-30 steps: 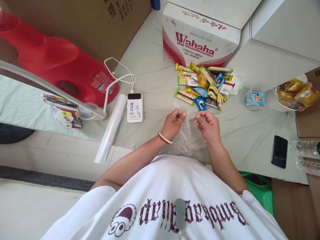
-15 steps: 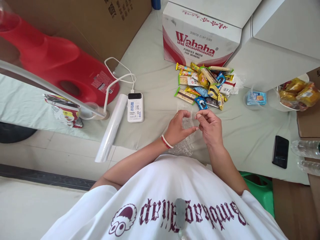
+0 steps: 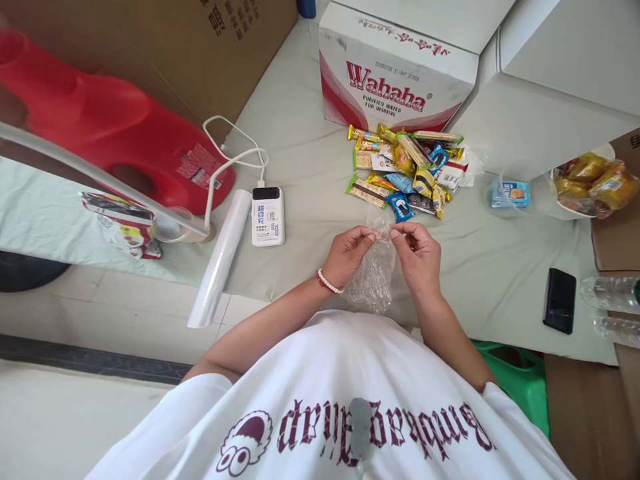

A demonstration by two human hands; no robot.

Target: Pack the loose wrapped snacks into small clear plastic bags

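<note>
My left hand (image 3: 351, 253) pinches the upper edge of a clear plastic bag (image 3: 373, 280) between thumb and forefinger. Close beside it, my right hand (image 3: 416, 257) pinches the same bag at the other side of that edge. The crinkled bag hangs down between both wrists toward my shirt, and its outline is hard to make out against the cloth. Just beyond my fingertips lies a pile of wrapped snacks (image 3: 400, 177), with yellow, blue, white and green packets heaped together.
Behind the snacks stands a Wahaba-style printed water carton (image 3: 395, 80). To the left are a white power bank (image 3: 268, 220) with a cable, a plastic film roll (image 3: 220, 260) and a red jug (image 3: 135, 147). A black phone (image 3: 560, 300) and a snack tub (image 3: 570, 200) are at right.
My left thumb has closed up to its forefinger, and both hands now pinch the bag's edge. More of the bag shows, hanging between my wrists.
</note>
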